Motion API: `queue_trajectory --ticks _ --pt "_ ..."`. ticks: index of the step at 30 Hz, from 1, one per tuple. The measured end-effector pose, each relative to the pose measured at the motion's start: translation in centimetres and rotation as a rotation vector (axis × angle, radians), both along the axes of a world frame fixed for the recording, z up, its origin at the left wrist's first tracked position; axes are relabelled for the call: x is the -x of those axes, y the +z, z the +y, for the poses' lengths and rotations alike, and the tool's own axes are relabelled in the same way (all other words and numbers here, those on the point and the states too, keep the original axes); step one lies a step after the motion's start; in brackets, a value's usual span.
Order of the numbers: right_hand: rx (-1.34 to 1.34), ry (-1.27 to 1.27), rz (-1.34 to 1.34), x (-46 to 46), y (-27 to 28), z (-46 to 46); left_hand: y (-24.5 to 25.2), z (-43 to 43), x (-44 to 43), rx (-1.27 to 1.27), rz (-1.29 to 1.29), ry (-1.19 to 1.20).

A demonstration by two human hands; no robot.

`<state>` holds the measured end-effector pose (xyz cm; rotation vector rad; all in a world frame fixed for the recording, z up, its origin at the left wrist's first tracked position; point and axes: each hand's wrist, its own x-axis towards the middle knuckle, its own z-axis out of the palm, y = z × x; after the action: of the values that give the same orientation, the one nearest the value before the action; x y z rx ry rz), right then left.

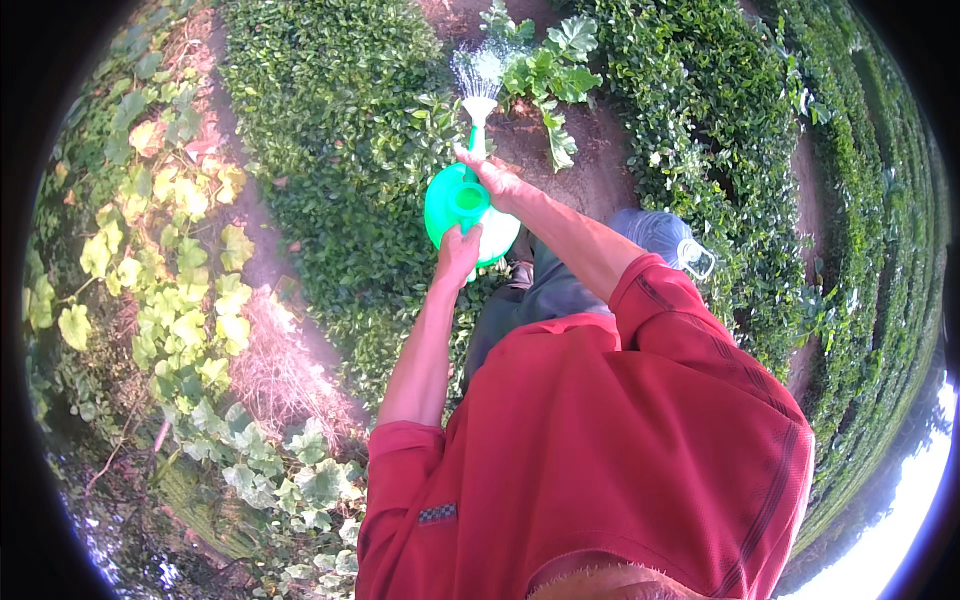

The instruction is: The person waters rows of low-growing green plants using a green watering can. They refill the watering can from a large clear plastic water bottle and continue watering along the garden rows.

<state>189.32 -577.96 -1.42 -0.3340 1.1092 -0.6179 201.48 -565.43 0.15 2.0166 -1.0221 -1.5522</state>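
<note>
A bright green plastic watering can is held out in front of me, its round filler opening facing up. My left hand grips the can's handle on the near side. My right hand holds the base of the spout, with the thumb side and palm against it; some of its fingers are hidden. Water sprays in fine streams from the pale sprinkler rose at the spout's end. The spray falls on and beside a broad-leaved, lobed green plant growing in bare brown soil.
A large clear plastic bottle with a carrying handle lies right of my legs, against a clipped leafy row. Another dense green row runs on the left. Past a dirt strip spread yellowing vine leaves and dry grass.
</note>
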Motion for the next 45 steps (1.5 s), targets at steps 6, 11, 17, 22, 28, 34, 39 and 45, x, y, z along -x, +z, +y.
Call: queue_trajectory --ticks 6,11,17,22,28,34,39,45 --pt "-0.039 0.039 -0.034 2.9 -1.7 -0.5 0.1 -0.3 1.8 0.014 0.053 -0.012" --pt "-0.150 0.006 0.023 3.0 -4.4 1.6 -1.6 2.2 1.6 -0.017 0.106 0.021" --pt "-0.287 0.035 -0.006 2.4 -4.5 6.3 -4.2 7.5 -0.9 -0.124 0.078 -0.071" --pt "-0.439 0.030 -0.017 0.5 -5.7 9.5 -2.8 10.4 -3.1 -0.181 -0.035 -0.157" --pt "-0.364 -0.042 -0.047 -0.7 -5.2 10.8 -0.2 11.1 -3.7 -0.104 -0.100 -0.223" --pt "-0.196 -0.174 -0.040 1.1 -0.1 8.3 1.8 9.0 -2.5 0.089 -0.063 -0.273" --pt "-0.114 -0.275 -0.029 4.2 4.1 4.8 4.5 3.8 -1.3 0.304 0.025 -0.368" --pt "-0.225 -0.513 0.020 8.6 5.1 0.3 4.5 -4.4 1.0 0.297 -0.016 -0.585"
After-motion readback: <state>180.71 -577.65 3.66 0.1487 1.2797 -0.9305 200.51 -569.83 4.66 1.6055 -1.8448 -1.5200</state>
